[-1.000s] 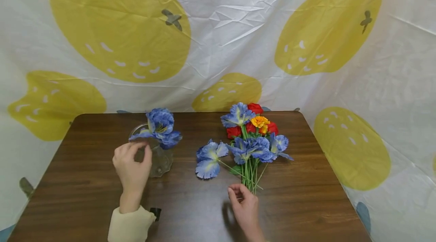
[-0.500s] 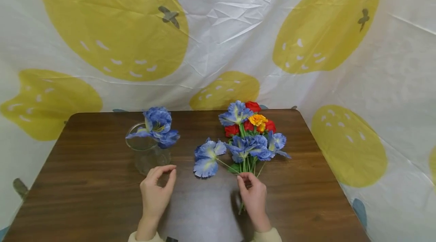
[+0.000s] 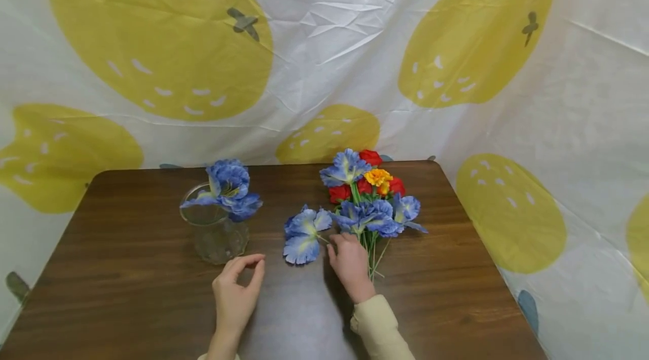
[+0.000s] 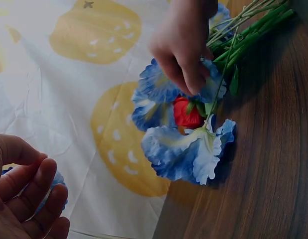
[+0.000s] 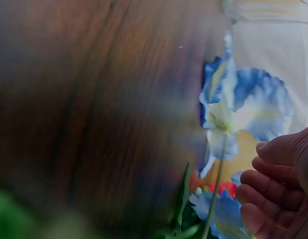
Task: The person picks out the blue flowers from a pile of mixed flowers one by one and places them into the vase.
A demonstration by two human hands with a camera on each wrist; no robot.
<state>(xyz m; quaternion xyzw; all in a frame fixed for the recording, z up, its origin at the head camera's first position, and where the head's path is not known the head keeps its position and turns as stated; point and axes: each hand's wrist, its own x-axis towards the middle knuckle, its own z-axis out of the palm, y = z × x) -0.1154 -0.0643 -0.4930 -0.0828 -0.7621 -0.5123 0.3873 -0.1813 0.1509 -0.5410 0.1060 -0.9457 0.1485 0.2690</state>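
- The left hand [image 3: 235, 292] is rested on the dark brown wooden table [image 3: 127, 292] with its fingers loosely curled and the thumb close to the forefinger; nothing is held in it.
- The right hand [image 3: 349, 261] is laid knuckles-up over the green stems [image 3: 372, 256] of the bunch of artificial flowers, with its fingertips [image 4: 191, 82] bent down at the stem of the single blue-and-white fabric iris [image 3: 303, 234]; whether that stem is actually pinched cannot be told from the pictures.
- The single iris is seen lying flat on the table just to the left of the right hand and just ahead of the left hand, a little to its right.
- The clear glass vase [image 3: 215, 230] is seen upright just ahead of the left hand, slightly to its left, with one blue fabric flower [image 3: 229, 188] leaning over its rim.
- Just beyond the right hand, more blue blooms [image 3: 372, 216] of the bunch are spread on the table.
- Farther beyond them, red flowers [image 3: 369, 171] and one orange flower [image 3: 377, 178] are seen at the far end of the bunch.
- Behind the table, a white creased sheet printed with large yellow fruit shapes [image 3: 314, 39] is hung as a backdrop.
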